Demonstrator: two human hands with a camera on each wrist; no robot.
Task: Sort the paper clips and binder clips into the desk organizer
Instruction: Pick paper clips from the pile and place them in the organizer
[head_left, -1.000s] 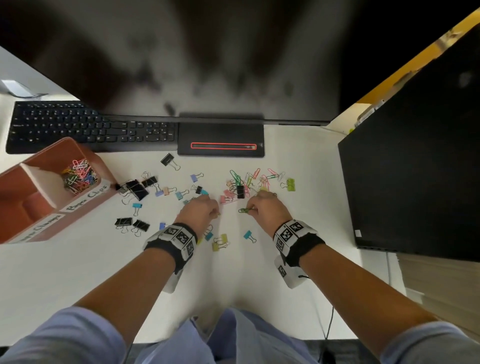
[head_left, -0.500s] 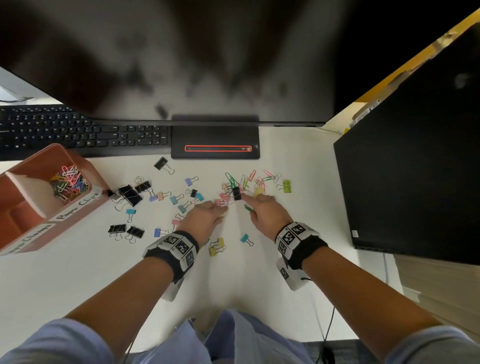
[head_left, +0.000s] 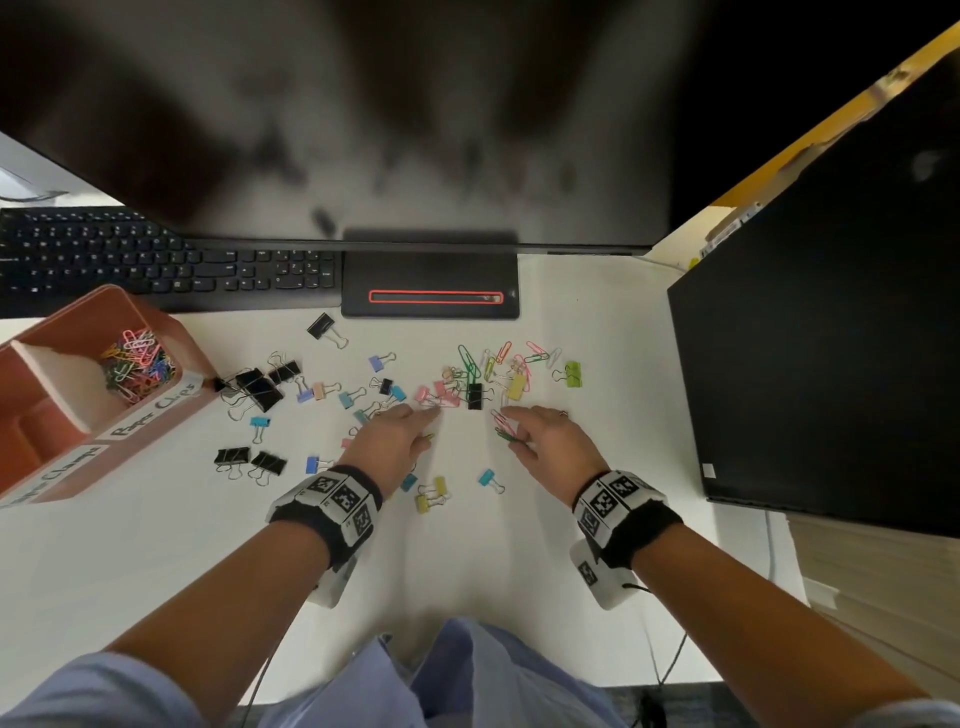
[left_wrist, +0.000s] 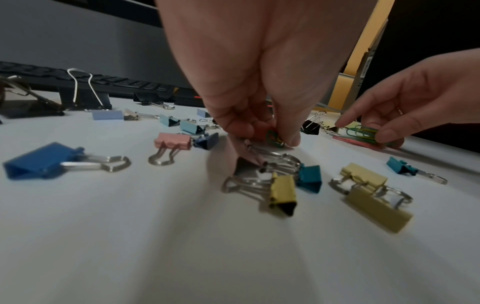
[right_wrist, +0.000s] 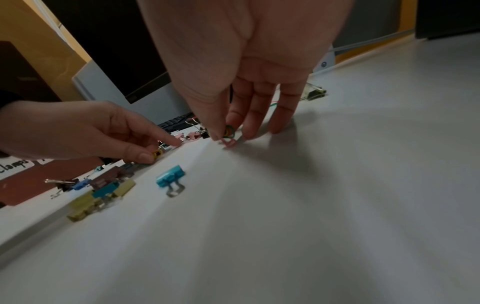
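My left hand (head_left: 431, 427) hovers low over the white desk and pinches a small bunch of green and yellow paper clips (left_wrist: 275, 138) between thumb and fingers; its index finger stretches toward the pink binder clips (head_left: 440, 393). My right hand (head_left: 511, 430) pinches green, yellow and pink paper clips (right_wrist: 229, 132), the other fingers reaching forward. More loose paper clips (head_left: 501, 358) lie just beyond both hands. Binder clips are scattered around: black ones (head_left: 258, 387), yellow ones (head_left: 431, 494), a teal one (head_left: 488, 479). The terracotta organizer (head_left: 174, 332) sits far left, with paper clips (head_left: 137, 364) in one compartment.
A black keyboard (head_left: 156, 260) and the monitor's stand base (head_left: 431, 291) lie along the back, under the big screen. A black computer case (head_left: 831, 338) walls off the right side. The organizer's labels read "Paper Clips" and "Clamps".
Both hands have slid forward toward the pile of clips and their fingers have stretched out. The right hand now holds pink clips along with the green one.
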